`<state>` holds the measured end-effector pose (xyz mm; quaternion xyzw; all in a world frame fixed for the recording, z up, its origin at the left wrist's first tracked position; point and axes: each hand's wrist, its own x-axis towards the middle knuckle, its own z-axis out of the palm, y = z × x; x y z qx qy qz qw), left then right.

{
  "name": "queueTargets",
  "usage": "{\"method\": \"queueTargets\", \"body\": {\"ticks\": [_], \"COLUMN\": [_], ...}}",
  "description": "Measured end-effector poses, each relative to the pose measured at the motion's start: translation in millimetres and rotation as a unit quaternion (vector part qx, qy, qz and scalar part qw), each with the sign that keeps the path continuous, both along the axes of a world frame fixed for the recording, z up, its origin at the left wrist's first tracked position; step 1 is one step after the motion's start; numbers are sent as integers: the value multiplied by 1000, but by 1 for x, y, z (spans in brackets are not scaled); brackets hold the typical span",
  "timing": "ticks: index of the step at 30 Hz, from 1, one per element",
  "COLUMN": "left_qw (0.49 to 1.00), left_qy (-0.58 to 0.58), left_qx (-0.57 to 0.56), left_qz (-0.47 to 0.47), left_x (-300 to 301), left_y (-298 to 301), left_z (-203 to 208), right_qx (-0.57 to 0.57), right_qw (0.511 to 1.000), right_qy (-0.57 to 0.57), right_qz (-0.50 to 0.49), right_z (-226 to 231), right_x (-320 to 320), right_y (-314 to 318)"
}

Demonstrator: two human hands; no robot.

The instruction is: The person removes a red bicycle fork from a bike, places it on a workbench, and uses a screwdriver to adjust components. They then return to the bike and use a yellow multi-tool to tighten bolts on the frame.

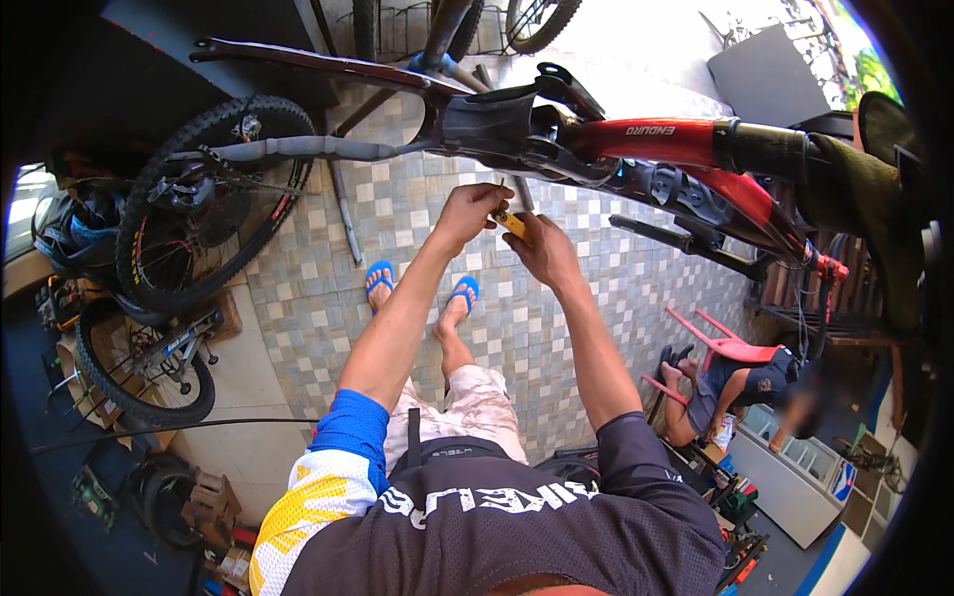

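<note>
In front of me my right hand (547, 250) is closed round a short yellow tool (514, 225), which looks like a folding hex key set. My left hand (470, 217) pinches at its far end, where a thin dark piece sticks up past the fingertips. The fingers partly hide that end. Just beyond both hands, a red and black bicycle frame (646, 139) runs across the view at about chest height. Its swingarm (288, 149) reaches out to the left with no wheel in it. Neither hand touches the frame.
Bicycle wheels (214, 204) and another small wheel (144, 363) stand at the left. A person (740, 392) sits low at the right by a red plastic chair (730, 345) and a glass-fronted cabinet (785, 467). Cardboard boxes (212, 505) lie lower left. Tiles cover the floor (328, 338).
</note>
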<state>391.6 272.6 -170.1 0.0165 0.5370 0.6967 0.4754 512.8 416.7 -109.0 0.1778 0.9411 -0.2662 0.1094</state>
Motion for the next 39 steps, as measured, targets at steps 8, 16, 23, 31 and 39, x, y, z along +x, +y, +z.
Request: {"method": "queueTargets", "body": {"ticks": [8,16,23,31,39], "left_qw": [997,982,990,964,960], "left_qy": [51,152,88,192,200], "left_qx": [-48,-79,-72,-147,-153], "left_qz": [41,83,89,113,120], "left_x": [2,6,7,16,9], "left_y": [15,25,23,41,37], "left_z": [-4,-16,-4,-6,-12], "right_qx": [8,-68,66,-31,43], "right_qw": [999,997,995,998,998], "right_qy": [-24,29,-62,21,-17], "right_qz": [26,26,44,50,49], "right_z": [-5,-32,11,-18,-1], "right_x": [-13,-11,-22,-12,-17], "right_y": [15,21,11,41,20]}}
